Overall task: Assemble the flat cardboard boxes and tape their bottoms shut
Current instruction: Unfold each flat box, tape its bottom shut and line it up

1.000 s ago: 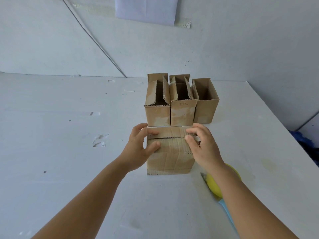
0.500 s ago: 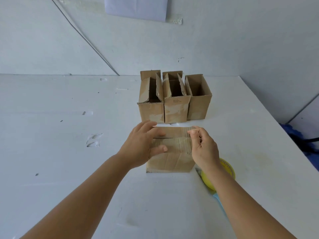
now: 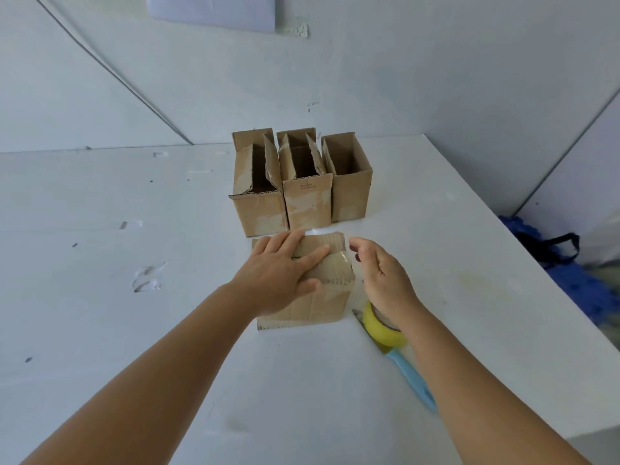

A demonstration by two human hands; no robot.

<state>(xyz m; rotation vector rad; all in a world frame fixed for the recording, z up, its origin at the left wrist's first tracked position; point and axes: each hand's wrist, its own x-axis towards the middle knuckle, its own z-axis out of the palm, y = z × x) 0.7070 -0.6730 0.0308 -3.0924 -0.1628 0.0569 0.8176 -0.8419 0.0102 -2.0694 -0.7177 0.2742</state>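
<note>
A brown cardboard box (image 3: 330, 298) stands upside down on the white table (image 3: 134, 330), its taped bottom flaps facing up. My left hand (image 3: 281, 273) lies flat across the flaps, fingers straight, pressing down on them. My right hand (image 3: 382, 276) hovers just right of the box with relaxed fingers, touching nothing. A yellow roll of tape (image 3: 380, 325) lies on the table under my right wrist, partly hidden by it.
Three assembled boxes (image 3: 302, 196) stand open side by side just behind the upside-down box. A light blue cutter (image 3: 409, 377) lies beside the tape roll. The table's right edge runs diagonally; blue items (image 3: 553, 260) lie on the floor beyond it.
My right hand has let go of the box's right edge and drawn away to the right. My left hand has slid flat over the top flaps.
</note>
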